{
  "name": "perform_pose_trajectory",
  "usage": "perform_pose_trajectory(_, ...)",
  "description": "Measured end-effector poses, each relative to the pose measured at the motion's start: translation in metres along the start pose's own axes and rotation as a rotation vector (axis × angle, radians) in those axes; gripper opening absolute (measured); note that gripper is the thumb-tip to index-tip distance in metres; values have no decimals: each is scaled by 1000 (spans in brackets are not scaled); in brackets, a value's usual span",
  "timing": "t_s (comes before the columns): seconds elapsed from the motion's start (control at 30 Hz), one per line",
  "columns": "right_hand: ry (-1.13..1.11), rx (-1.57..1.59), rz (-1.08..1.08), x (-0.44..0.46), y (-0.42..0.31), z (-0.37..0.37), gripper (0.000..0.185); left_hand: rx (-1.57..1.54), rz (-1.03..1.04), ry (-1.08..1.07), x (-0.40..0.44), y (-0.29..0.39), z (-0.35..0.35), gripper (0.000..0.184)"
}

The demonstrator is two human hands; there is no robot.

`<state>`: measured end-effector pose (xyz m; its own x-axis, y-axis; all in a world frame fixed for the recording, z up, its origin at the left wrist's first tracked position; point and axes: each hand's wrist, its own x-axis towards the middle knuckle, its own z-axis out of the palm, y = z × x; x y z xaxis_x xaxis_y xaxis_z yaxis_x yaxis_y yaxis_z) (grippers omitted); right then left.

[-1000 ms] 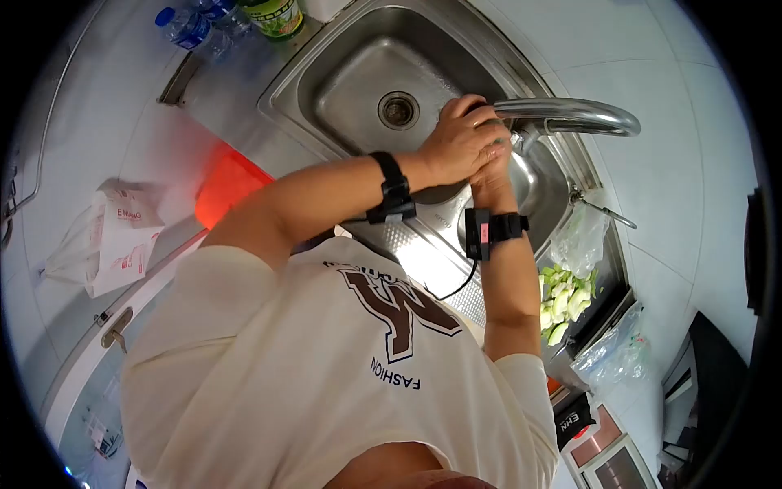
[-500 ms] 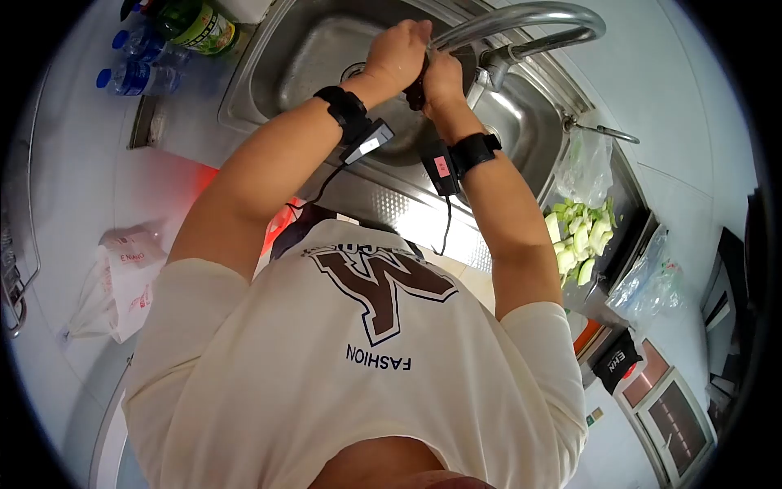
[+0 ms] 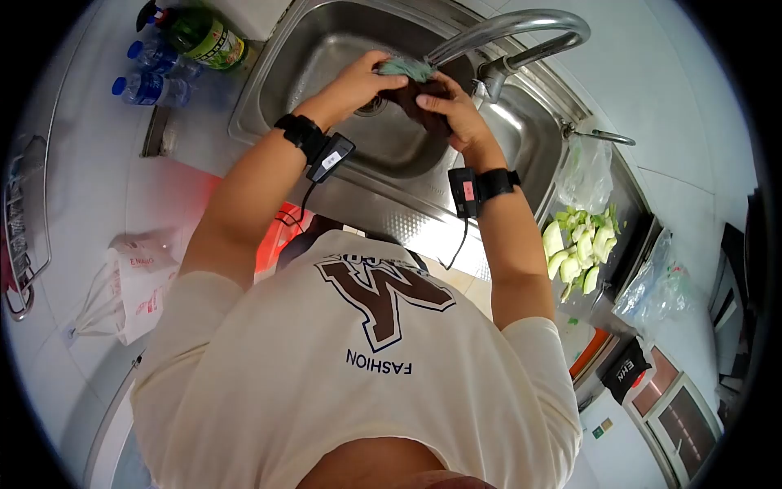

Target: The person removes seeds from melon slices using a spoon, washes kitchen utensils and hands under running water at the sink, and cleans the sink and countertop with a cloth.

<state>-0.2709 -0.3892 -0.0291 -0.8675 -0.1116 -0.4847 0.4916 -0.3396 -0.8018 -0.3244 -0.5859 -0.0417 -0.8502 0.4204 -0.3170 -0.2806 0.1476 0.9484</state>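
Over the left basin of the steel sink [image 3: 244, 122], both hands grip a wet-looking cloth [image 3: 415, 102]. It is dark brown with a pale green part on top, and it hangs spread between them. My left hand [image 3: 362, 85] pinches the green end, thumb on top. On the other side, my right hand [image 3: 458, 114] has its thumb over the brown part, with its other fingers partly hidden behind the cloth. The spout of the curved faucet [image 3: 521, 28] ends right at the top of the cloth. Whether water runs is hard to tell.
Cut green vegetable pieces [image 3: 582, 248] lie on the counter to the right, beside a clear plastic bag [image 3: 585, 175]. A green bottle [image 3: 208, 39] and small water bottles [image 3: 151, 88] stand at upper left. A white bag [image 3: 138, 285] hangs at left.
My hands were close together, squeezed around the dark bundle under the faucet. Now they have moved apart, and the cloth is opened out with its green part showing.
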Motion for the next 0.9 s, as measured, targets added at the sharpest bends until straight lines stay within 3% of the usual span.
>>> perform_pose_trajectory(0.03,-3,-3,-4,-4,0,-1,60,0,5,3,-5,3,0,50)
perform_pose_trajectory(0.13,-58,-77,21,-5,7,-18,53,-832,-127,-84,-8,-3,-7,33)
perform_pose_trajectory(0.23,-37,-4,-6,-17,12,-30,51,-1061,-235,-127,-2,-13,-7,25)
perform_pose_trajectory(0.37,50,-7,-33,-36,20,-51,52,-1097,-154,-96,-11,-2,5,15)
perform_pose_trajectory(0.47,170,-22,-51,-53,30,-73,49,-1231,-72,-4,-8,3,-1,31)
perform_pose_trajectory(0.57,211,-56,-131,-77,37,-69,43,-1167,-77,93,-10,13,6,28)
perform_pose_trajectory(0.63,248,-568,-346,-94,39,-57,41,-1163,-70,35,-2,3,10,30)
perform_pose_trajectory(0.67,252,-539,-331,-99,46,-54,41,-1186,-93,50,0,4,16,29)
perform_pose_trajectory(0.73,149,-778,-489,-111,62,-53,42,-1202,-113,62,7,2,26,28)
perform_pose_trajectory(0.77,67,-866,-526,-114,72,-53,42,-1239,-165,-25,12,-1,30,28)
perform_pose_trajectory(0.87,-141,-1232,-353,-131,87,-52,50,-1217,-241,-160,16,8,40,30)
perform_pose_trajectory(0.9,-133,-1227,-361,-135,87,-54,50,-1170,-270,-202,14,13,45,34)
